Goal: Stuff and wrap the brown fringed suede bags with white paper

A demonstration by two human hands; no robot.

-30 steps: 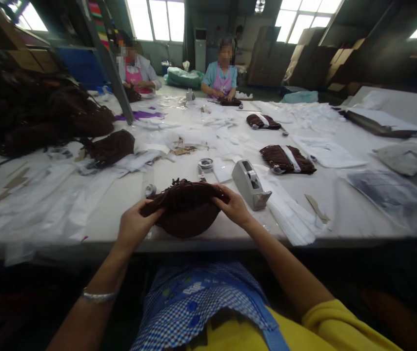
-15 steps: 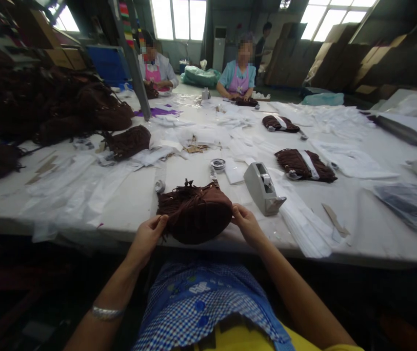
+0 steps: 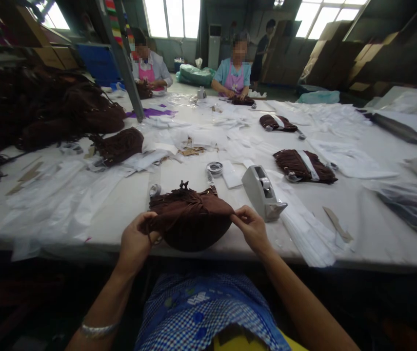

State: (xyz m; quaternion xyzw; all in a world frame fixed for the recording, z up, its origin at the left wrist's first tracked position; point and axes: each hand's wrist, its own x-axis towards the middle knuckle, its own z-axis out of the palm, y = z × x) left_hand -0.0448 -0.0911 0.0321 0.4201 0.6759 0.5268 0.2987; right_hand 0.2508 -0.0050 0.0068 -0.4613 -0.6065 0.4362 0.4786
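A dark brown fringed bag (image 3: 197,222) lies at the front edge of the white table, its rounded bottom towards me. My left hand (image 3: 138,241) grips its left end between thumb and fingers. At the right end, my right hand (image 3: 250,226) pinches the bag's edge with thumb and forefinger. Behind the bag sits a strap coil (image 3: 214,168) with shiny metal wrapping, joined to its back right side. A second small wrapped coil (image 3: 154,190) rests by its back left corner. Close to my right hand stands a grey tape dispenser (image 3: 261,192).
White paper strips (image 3: 305,229) lie right of the dispenser. Two banded brown bags, the nearer one (image 3: 303,165) fringed, rest further right. Clear plastic sleeves (image 3: 62,195) spread on the left, before a brown bag pile (image 3: 47,107). A metal post (image 3: 129,73) rises there. Co-workers sit opposite.
My left hand has shifted slightly left and wrapped further around the bag's end. The bag's upper panel now lies more folded towards me. The view has moved a little.
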